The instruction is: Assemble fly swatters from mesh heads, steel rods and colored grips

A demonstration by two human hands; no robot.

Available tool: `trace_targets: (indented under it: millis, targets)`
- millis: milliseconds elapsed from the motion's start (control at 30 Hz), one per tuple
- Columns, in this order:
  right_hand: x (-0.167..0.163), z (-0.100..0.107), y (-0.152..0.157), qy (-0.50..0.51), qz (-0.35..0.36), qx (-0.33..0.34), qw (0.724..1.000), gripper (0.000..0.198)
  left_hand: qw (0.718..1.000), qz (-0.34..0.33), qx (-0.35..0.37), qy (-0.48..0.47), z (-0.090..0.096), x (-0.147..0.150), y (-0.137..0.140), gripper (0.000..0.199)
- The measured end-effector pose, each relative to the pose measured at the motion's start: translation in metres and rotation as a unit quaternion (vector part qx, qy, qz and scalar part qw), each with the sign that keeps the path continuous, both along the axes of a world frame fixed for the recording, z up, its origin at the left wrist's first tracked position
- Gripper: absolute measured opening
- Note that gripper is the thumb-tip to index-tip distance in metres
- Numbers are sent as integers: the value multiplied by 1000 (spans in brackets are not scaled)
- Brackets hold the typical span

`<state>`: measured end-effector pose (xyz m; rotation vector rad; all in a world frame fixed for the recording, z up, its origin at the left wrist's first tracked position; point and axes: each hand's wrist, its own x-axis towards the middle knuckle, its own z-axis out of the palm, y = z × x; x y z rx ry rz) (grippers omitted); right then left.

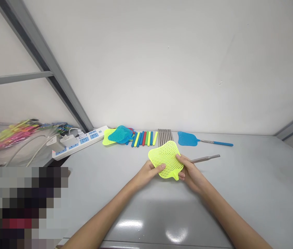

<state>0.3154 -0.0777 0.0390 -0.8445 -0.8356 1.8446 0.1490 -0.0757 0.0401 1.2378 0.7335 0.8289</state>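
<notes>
A yellow fly swatter head [165, 157] with a perforated face is held above the table between both hands. My left hand [148, 173] is closed on its left edge, thumb on top. My right hand [191, 173] pinches its right edge; a metal telescopic rod [205, 159] sticks out to the right from behind those fingers. How the rod is gripped is hidden. Behind the swatter head lies a row of metal rods [165, 135]. To the right of that row rests a blue fly swatter [188, 138] with its rod and handle attached.
Several coloured handle grips [144, 138] lie in a row, left of the rods. Beside them is a pile of swatter heads [120, 134]. A white power strip [80, 141] with plugs lies at the left. Bagged colourful items [14, 135] are beyond it, and a wall stands behind.
</notes>
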Motion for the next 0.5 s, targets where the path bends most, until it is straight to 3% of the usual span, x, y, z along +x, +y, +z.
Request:
trace_targets:
  millis: [500]
  targets:
    - [10, 0, 9, -48, -68, 44, 996, 37, 994, 111, 15, -1, -5, -10, 10, 38]
